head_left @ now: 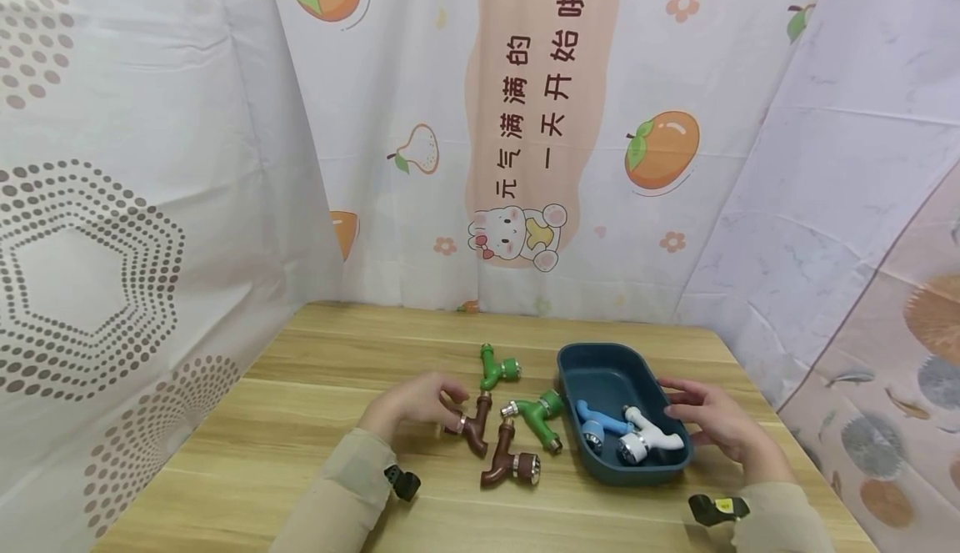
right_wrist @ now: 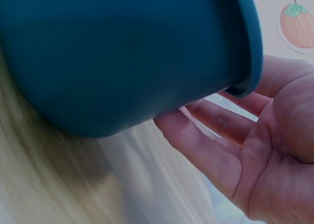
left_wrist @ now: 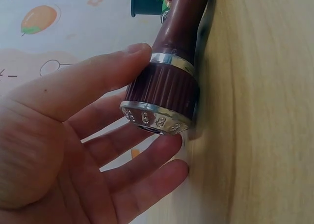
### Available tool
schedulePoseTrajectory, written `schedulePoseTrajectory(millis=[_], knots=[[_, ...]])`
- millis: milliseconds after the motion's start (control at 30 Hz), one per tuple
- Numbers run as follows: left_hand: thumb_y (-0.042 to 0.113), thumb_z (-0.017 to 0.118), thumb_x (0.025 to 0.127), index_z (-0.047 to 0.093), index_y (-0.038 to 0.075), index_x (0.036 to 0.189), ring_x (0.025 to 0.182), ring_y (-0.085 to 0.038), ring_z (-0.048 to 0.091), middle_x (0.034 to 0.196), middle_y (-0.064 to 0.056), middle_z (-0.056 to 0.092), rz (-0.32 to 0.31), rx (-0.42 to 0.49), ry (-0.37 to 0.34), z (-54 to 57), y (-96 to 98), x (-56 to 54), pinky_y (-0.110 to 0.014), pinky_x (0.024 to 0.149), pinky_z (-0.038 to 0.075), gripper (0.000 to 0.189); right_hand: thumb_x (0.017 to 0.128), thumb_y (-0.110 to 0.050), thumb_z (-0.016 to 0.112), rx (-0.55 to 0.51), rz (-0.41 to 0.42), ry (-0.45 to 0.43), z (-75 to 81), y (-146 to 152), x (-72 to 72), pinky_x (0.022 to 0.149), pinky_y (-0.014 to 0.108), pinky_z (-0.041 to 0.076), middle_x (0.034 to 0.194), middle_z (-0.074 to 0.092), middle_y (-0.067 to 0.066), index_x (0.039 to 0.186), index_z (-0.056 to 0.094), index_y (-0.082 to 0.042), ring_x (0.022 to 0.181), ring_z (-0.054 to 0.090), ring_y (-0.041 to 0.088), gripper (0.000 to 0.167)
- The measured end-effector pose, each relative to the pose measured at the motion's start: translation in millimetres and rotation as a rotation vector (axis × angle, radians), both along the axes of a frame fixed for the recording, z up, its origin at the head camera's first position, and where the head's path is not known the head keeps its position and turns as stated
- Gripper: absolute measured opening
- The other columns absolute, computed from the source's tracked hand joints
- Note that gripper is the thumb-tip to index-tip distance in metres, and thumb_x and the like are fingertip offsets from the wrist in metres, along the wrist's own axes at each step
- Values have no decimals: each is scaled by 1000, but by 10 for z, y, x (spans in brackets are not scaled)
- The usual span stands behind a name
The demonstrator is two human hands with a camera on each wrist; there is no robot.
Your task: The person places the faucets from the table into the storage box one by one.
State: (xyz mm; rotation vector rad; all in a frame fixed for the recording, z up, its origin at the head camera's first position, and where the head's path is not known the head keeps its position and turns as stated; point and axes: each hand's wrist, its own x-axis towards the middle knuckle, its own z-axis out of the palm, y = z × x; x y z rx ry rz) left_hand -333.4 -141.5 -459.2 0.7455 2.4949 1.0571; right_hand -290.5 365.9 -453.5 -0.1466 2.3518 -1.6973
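The head view shows a person who works with two bare hands at a wooden table [head_left: 337, 353]. The left hand [head_left: 423, 403] is at the first brown tap [head_left: 474, 429], which lies on the table to the left of the other taps, with its ribbed knob turned toward this hand. In the left wrist view, the thumb lies against the knob near the silver ring, while the other fingers are spread apart and extend behind and below the knob; I cannot tell how firmly they touch it. The right hand [head_left: 716, 419] is at the right side of a dark blue basin [head_left: 603, 378]. Its thumb reaches to the rim, and its fingers are apart and slightly bent, with at least one touching the outer wall; whether they press on it, I cannot tell. Inside the basin, in the near half, a light blue tap [head_left: 606, 421] lies beside a white tap [head_left: 656, 434]. Between the left hand and the basin, a green tap [head_left: 536, 419] lies close to the basin wall, and the second brown tap [head_left: 501, 463] lies nearer to the person. A smaller green tap [head_left: 491, 369] lies farther back. Behind the table hangs a printed curtain [head_left: 420, 52].
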Motion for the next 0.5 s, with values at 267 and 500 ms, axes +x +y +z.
schedulePoseTrajectory(millis=[267, 500], knots=[[13, 84, 77, 72, 6, 122, 99, -16, 66, 115, -2, 70, -9, -27, 7, -6, 12, 20, -42, 91, 53, 48, 98, -11, 67, -4, 10, 6, 2, 3, -3, 79, 55, 59, 147, 41, 38, 153, 34, 7, 120, 57, 39, 67], [12, 85, 76, 75, 7, 114, 94, -15, 64, 103, 3, 71, -31, -42, 42, -11, 18, 30, -40, 86, 54, 39, 98, -10, 67, -2, 6, 5, 3, 2, -3, 79, 55, 59, 147, 41, 37, 153, 35, 6, 120, 56, 39, 66]])
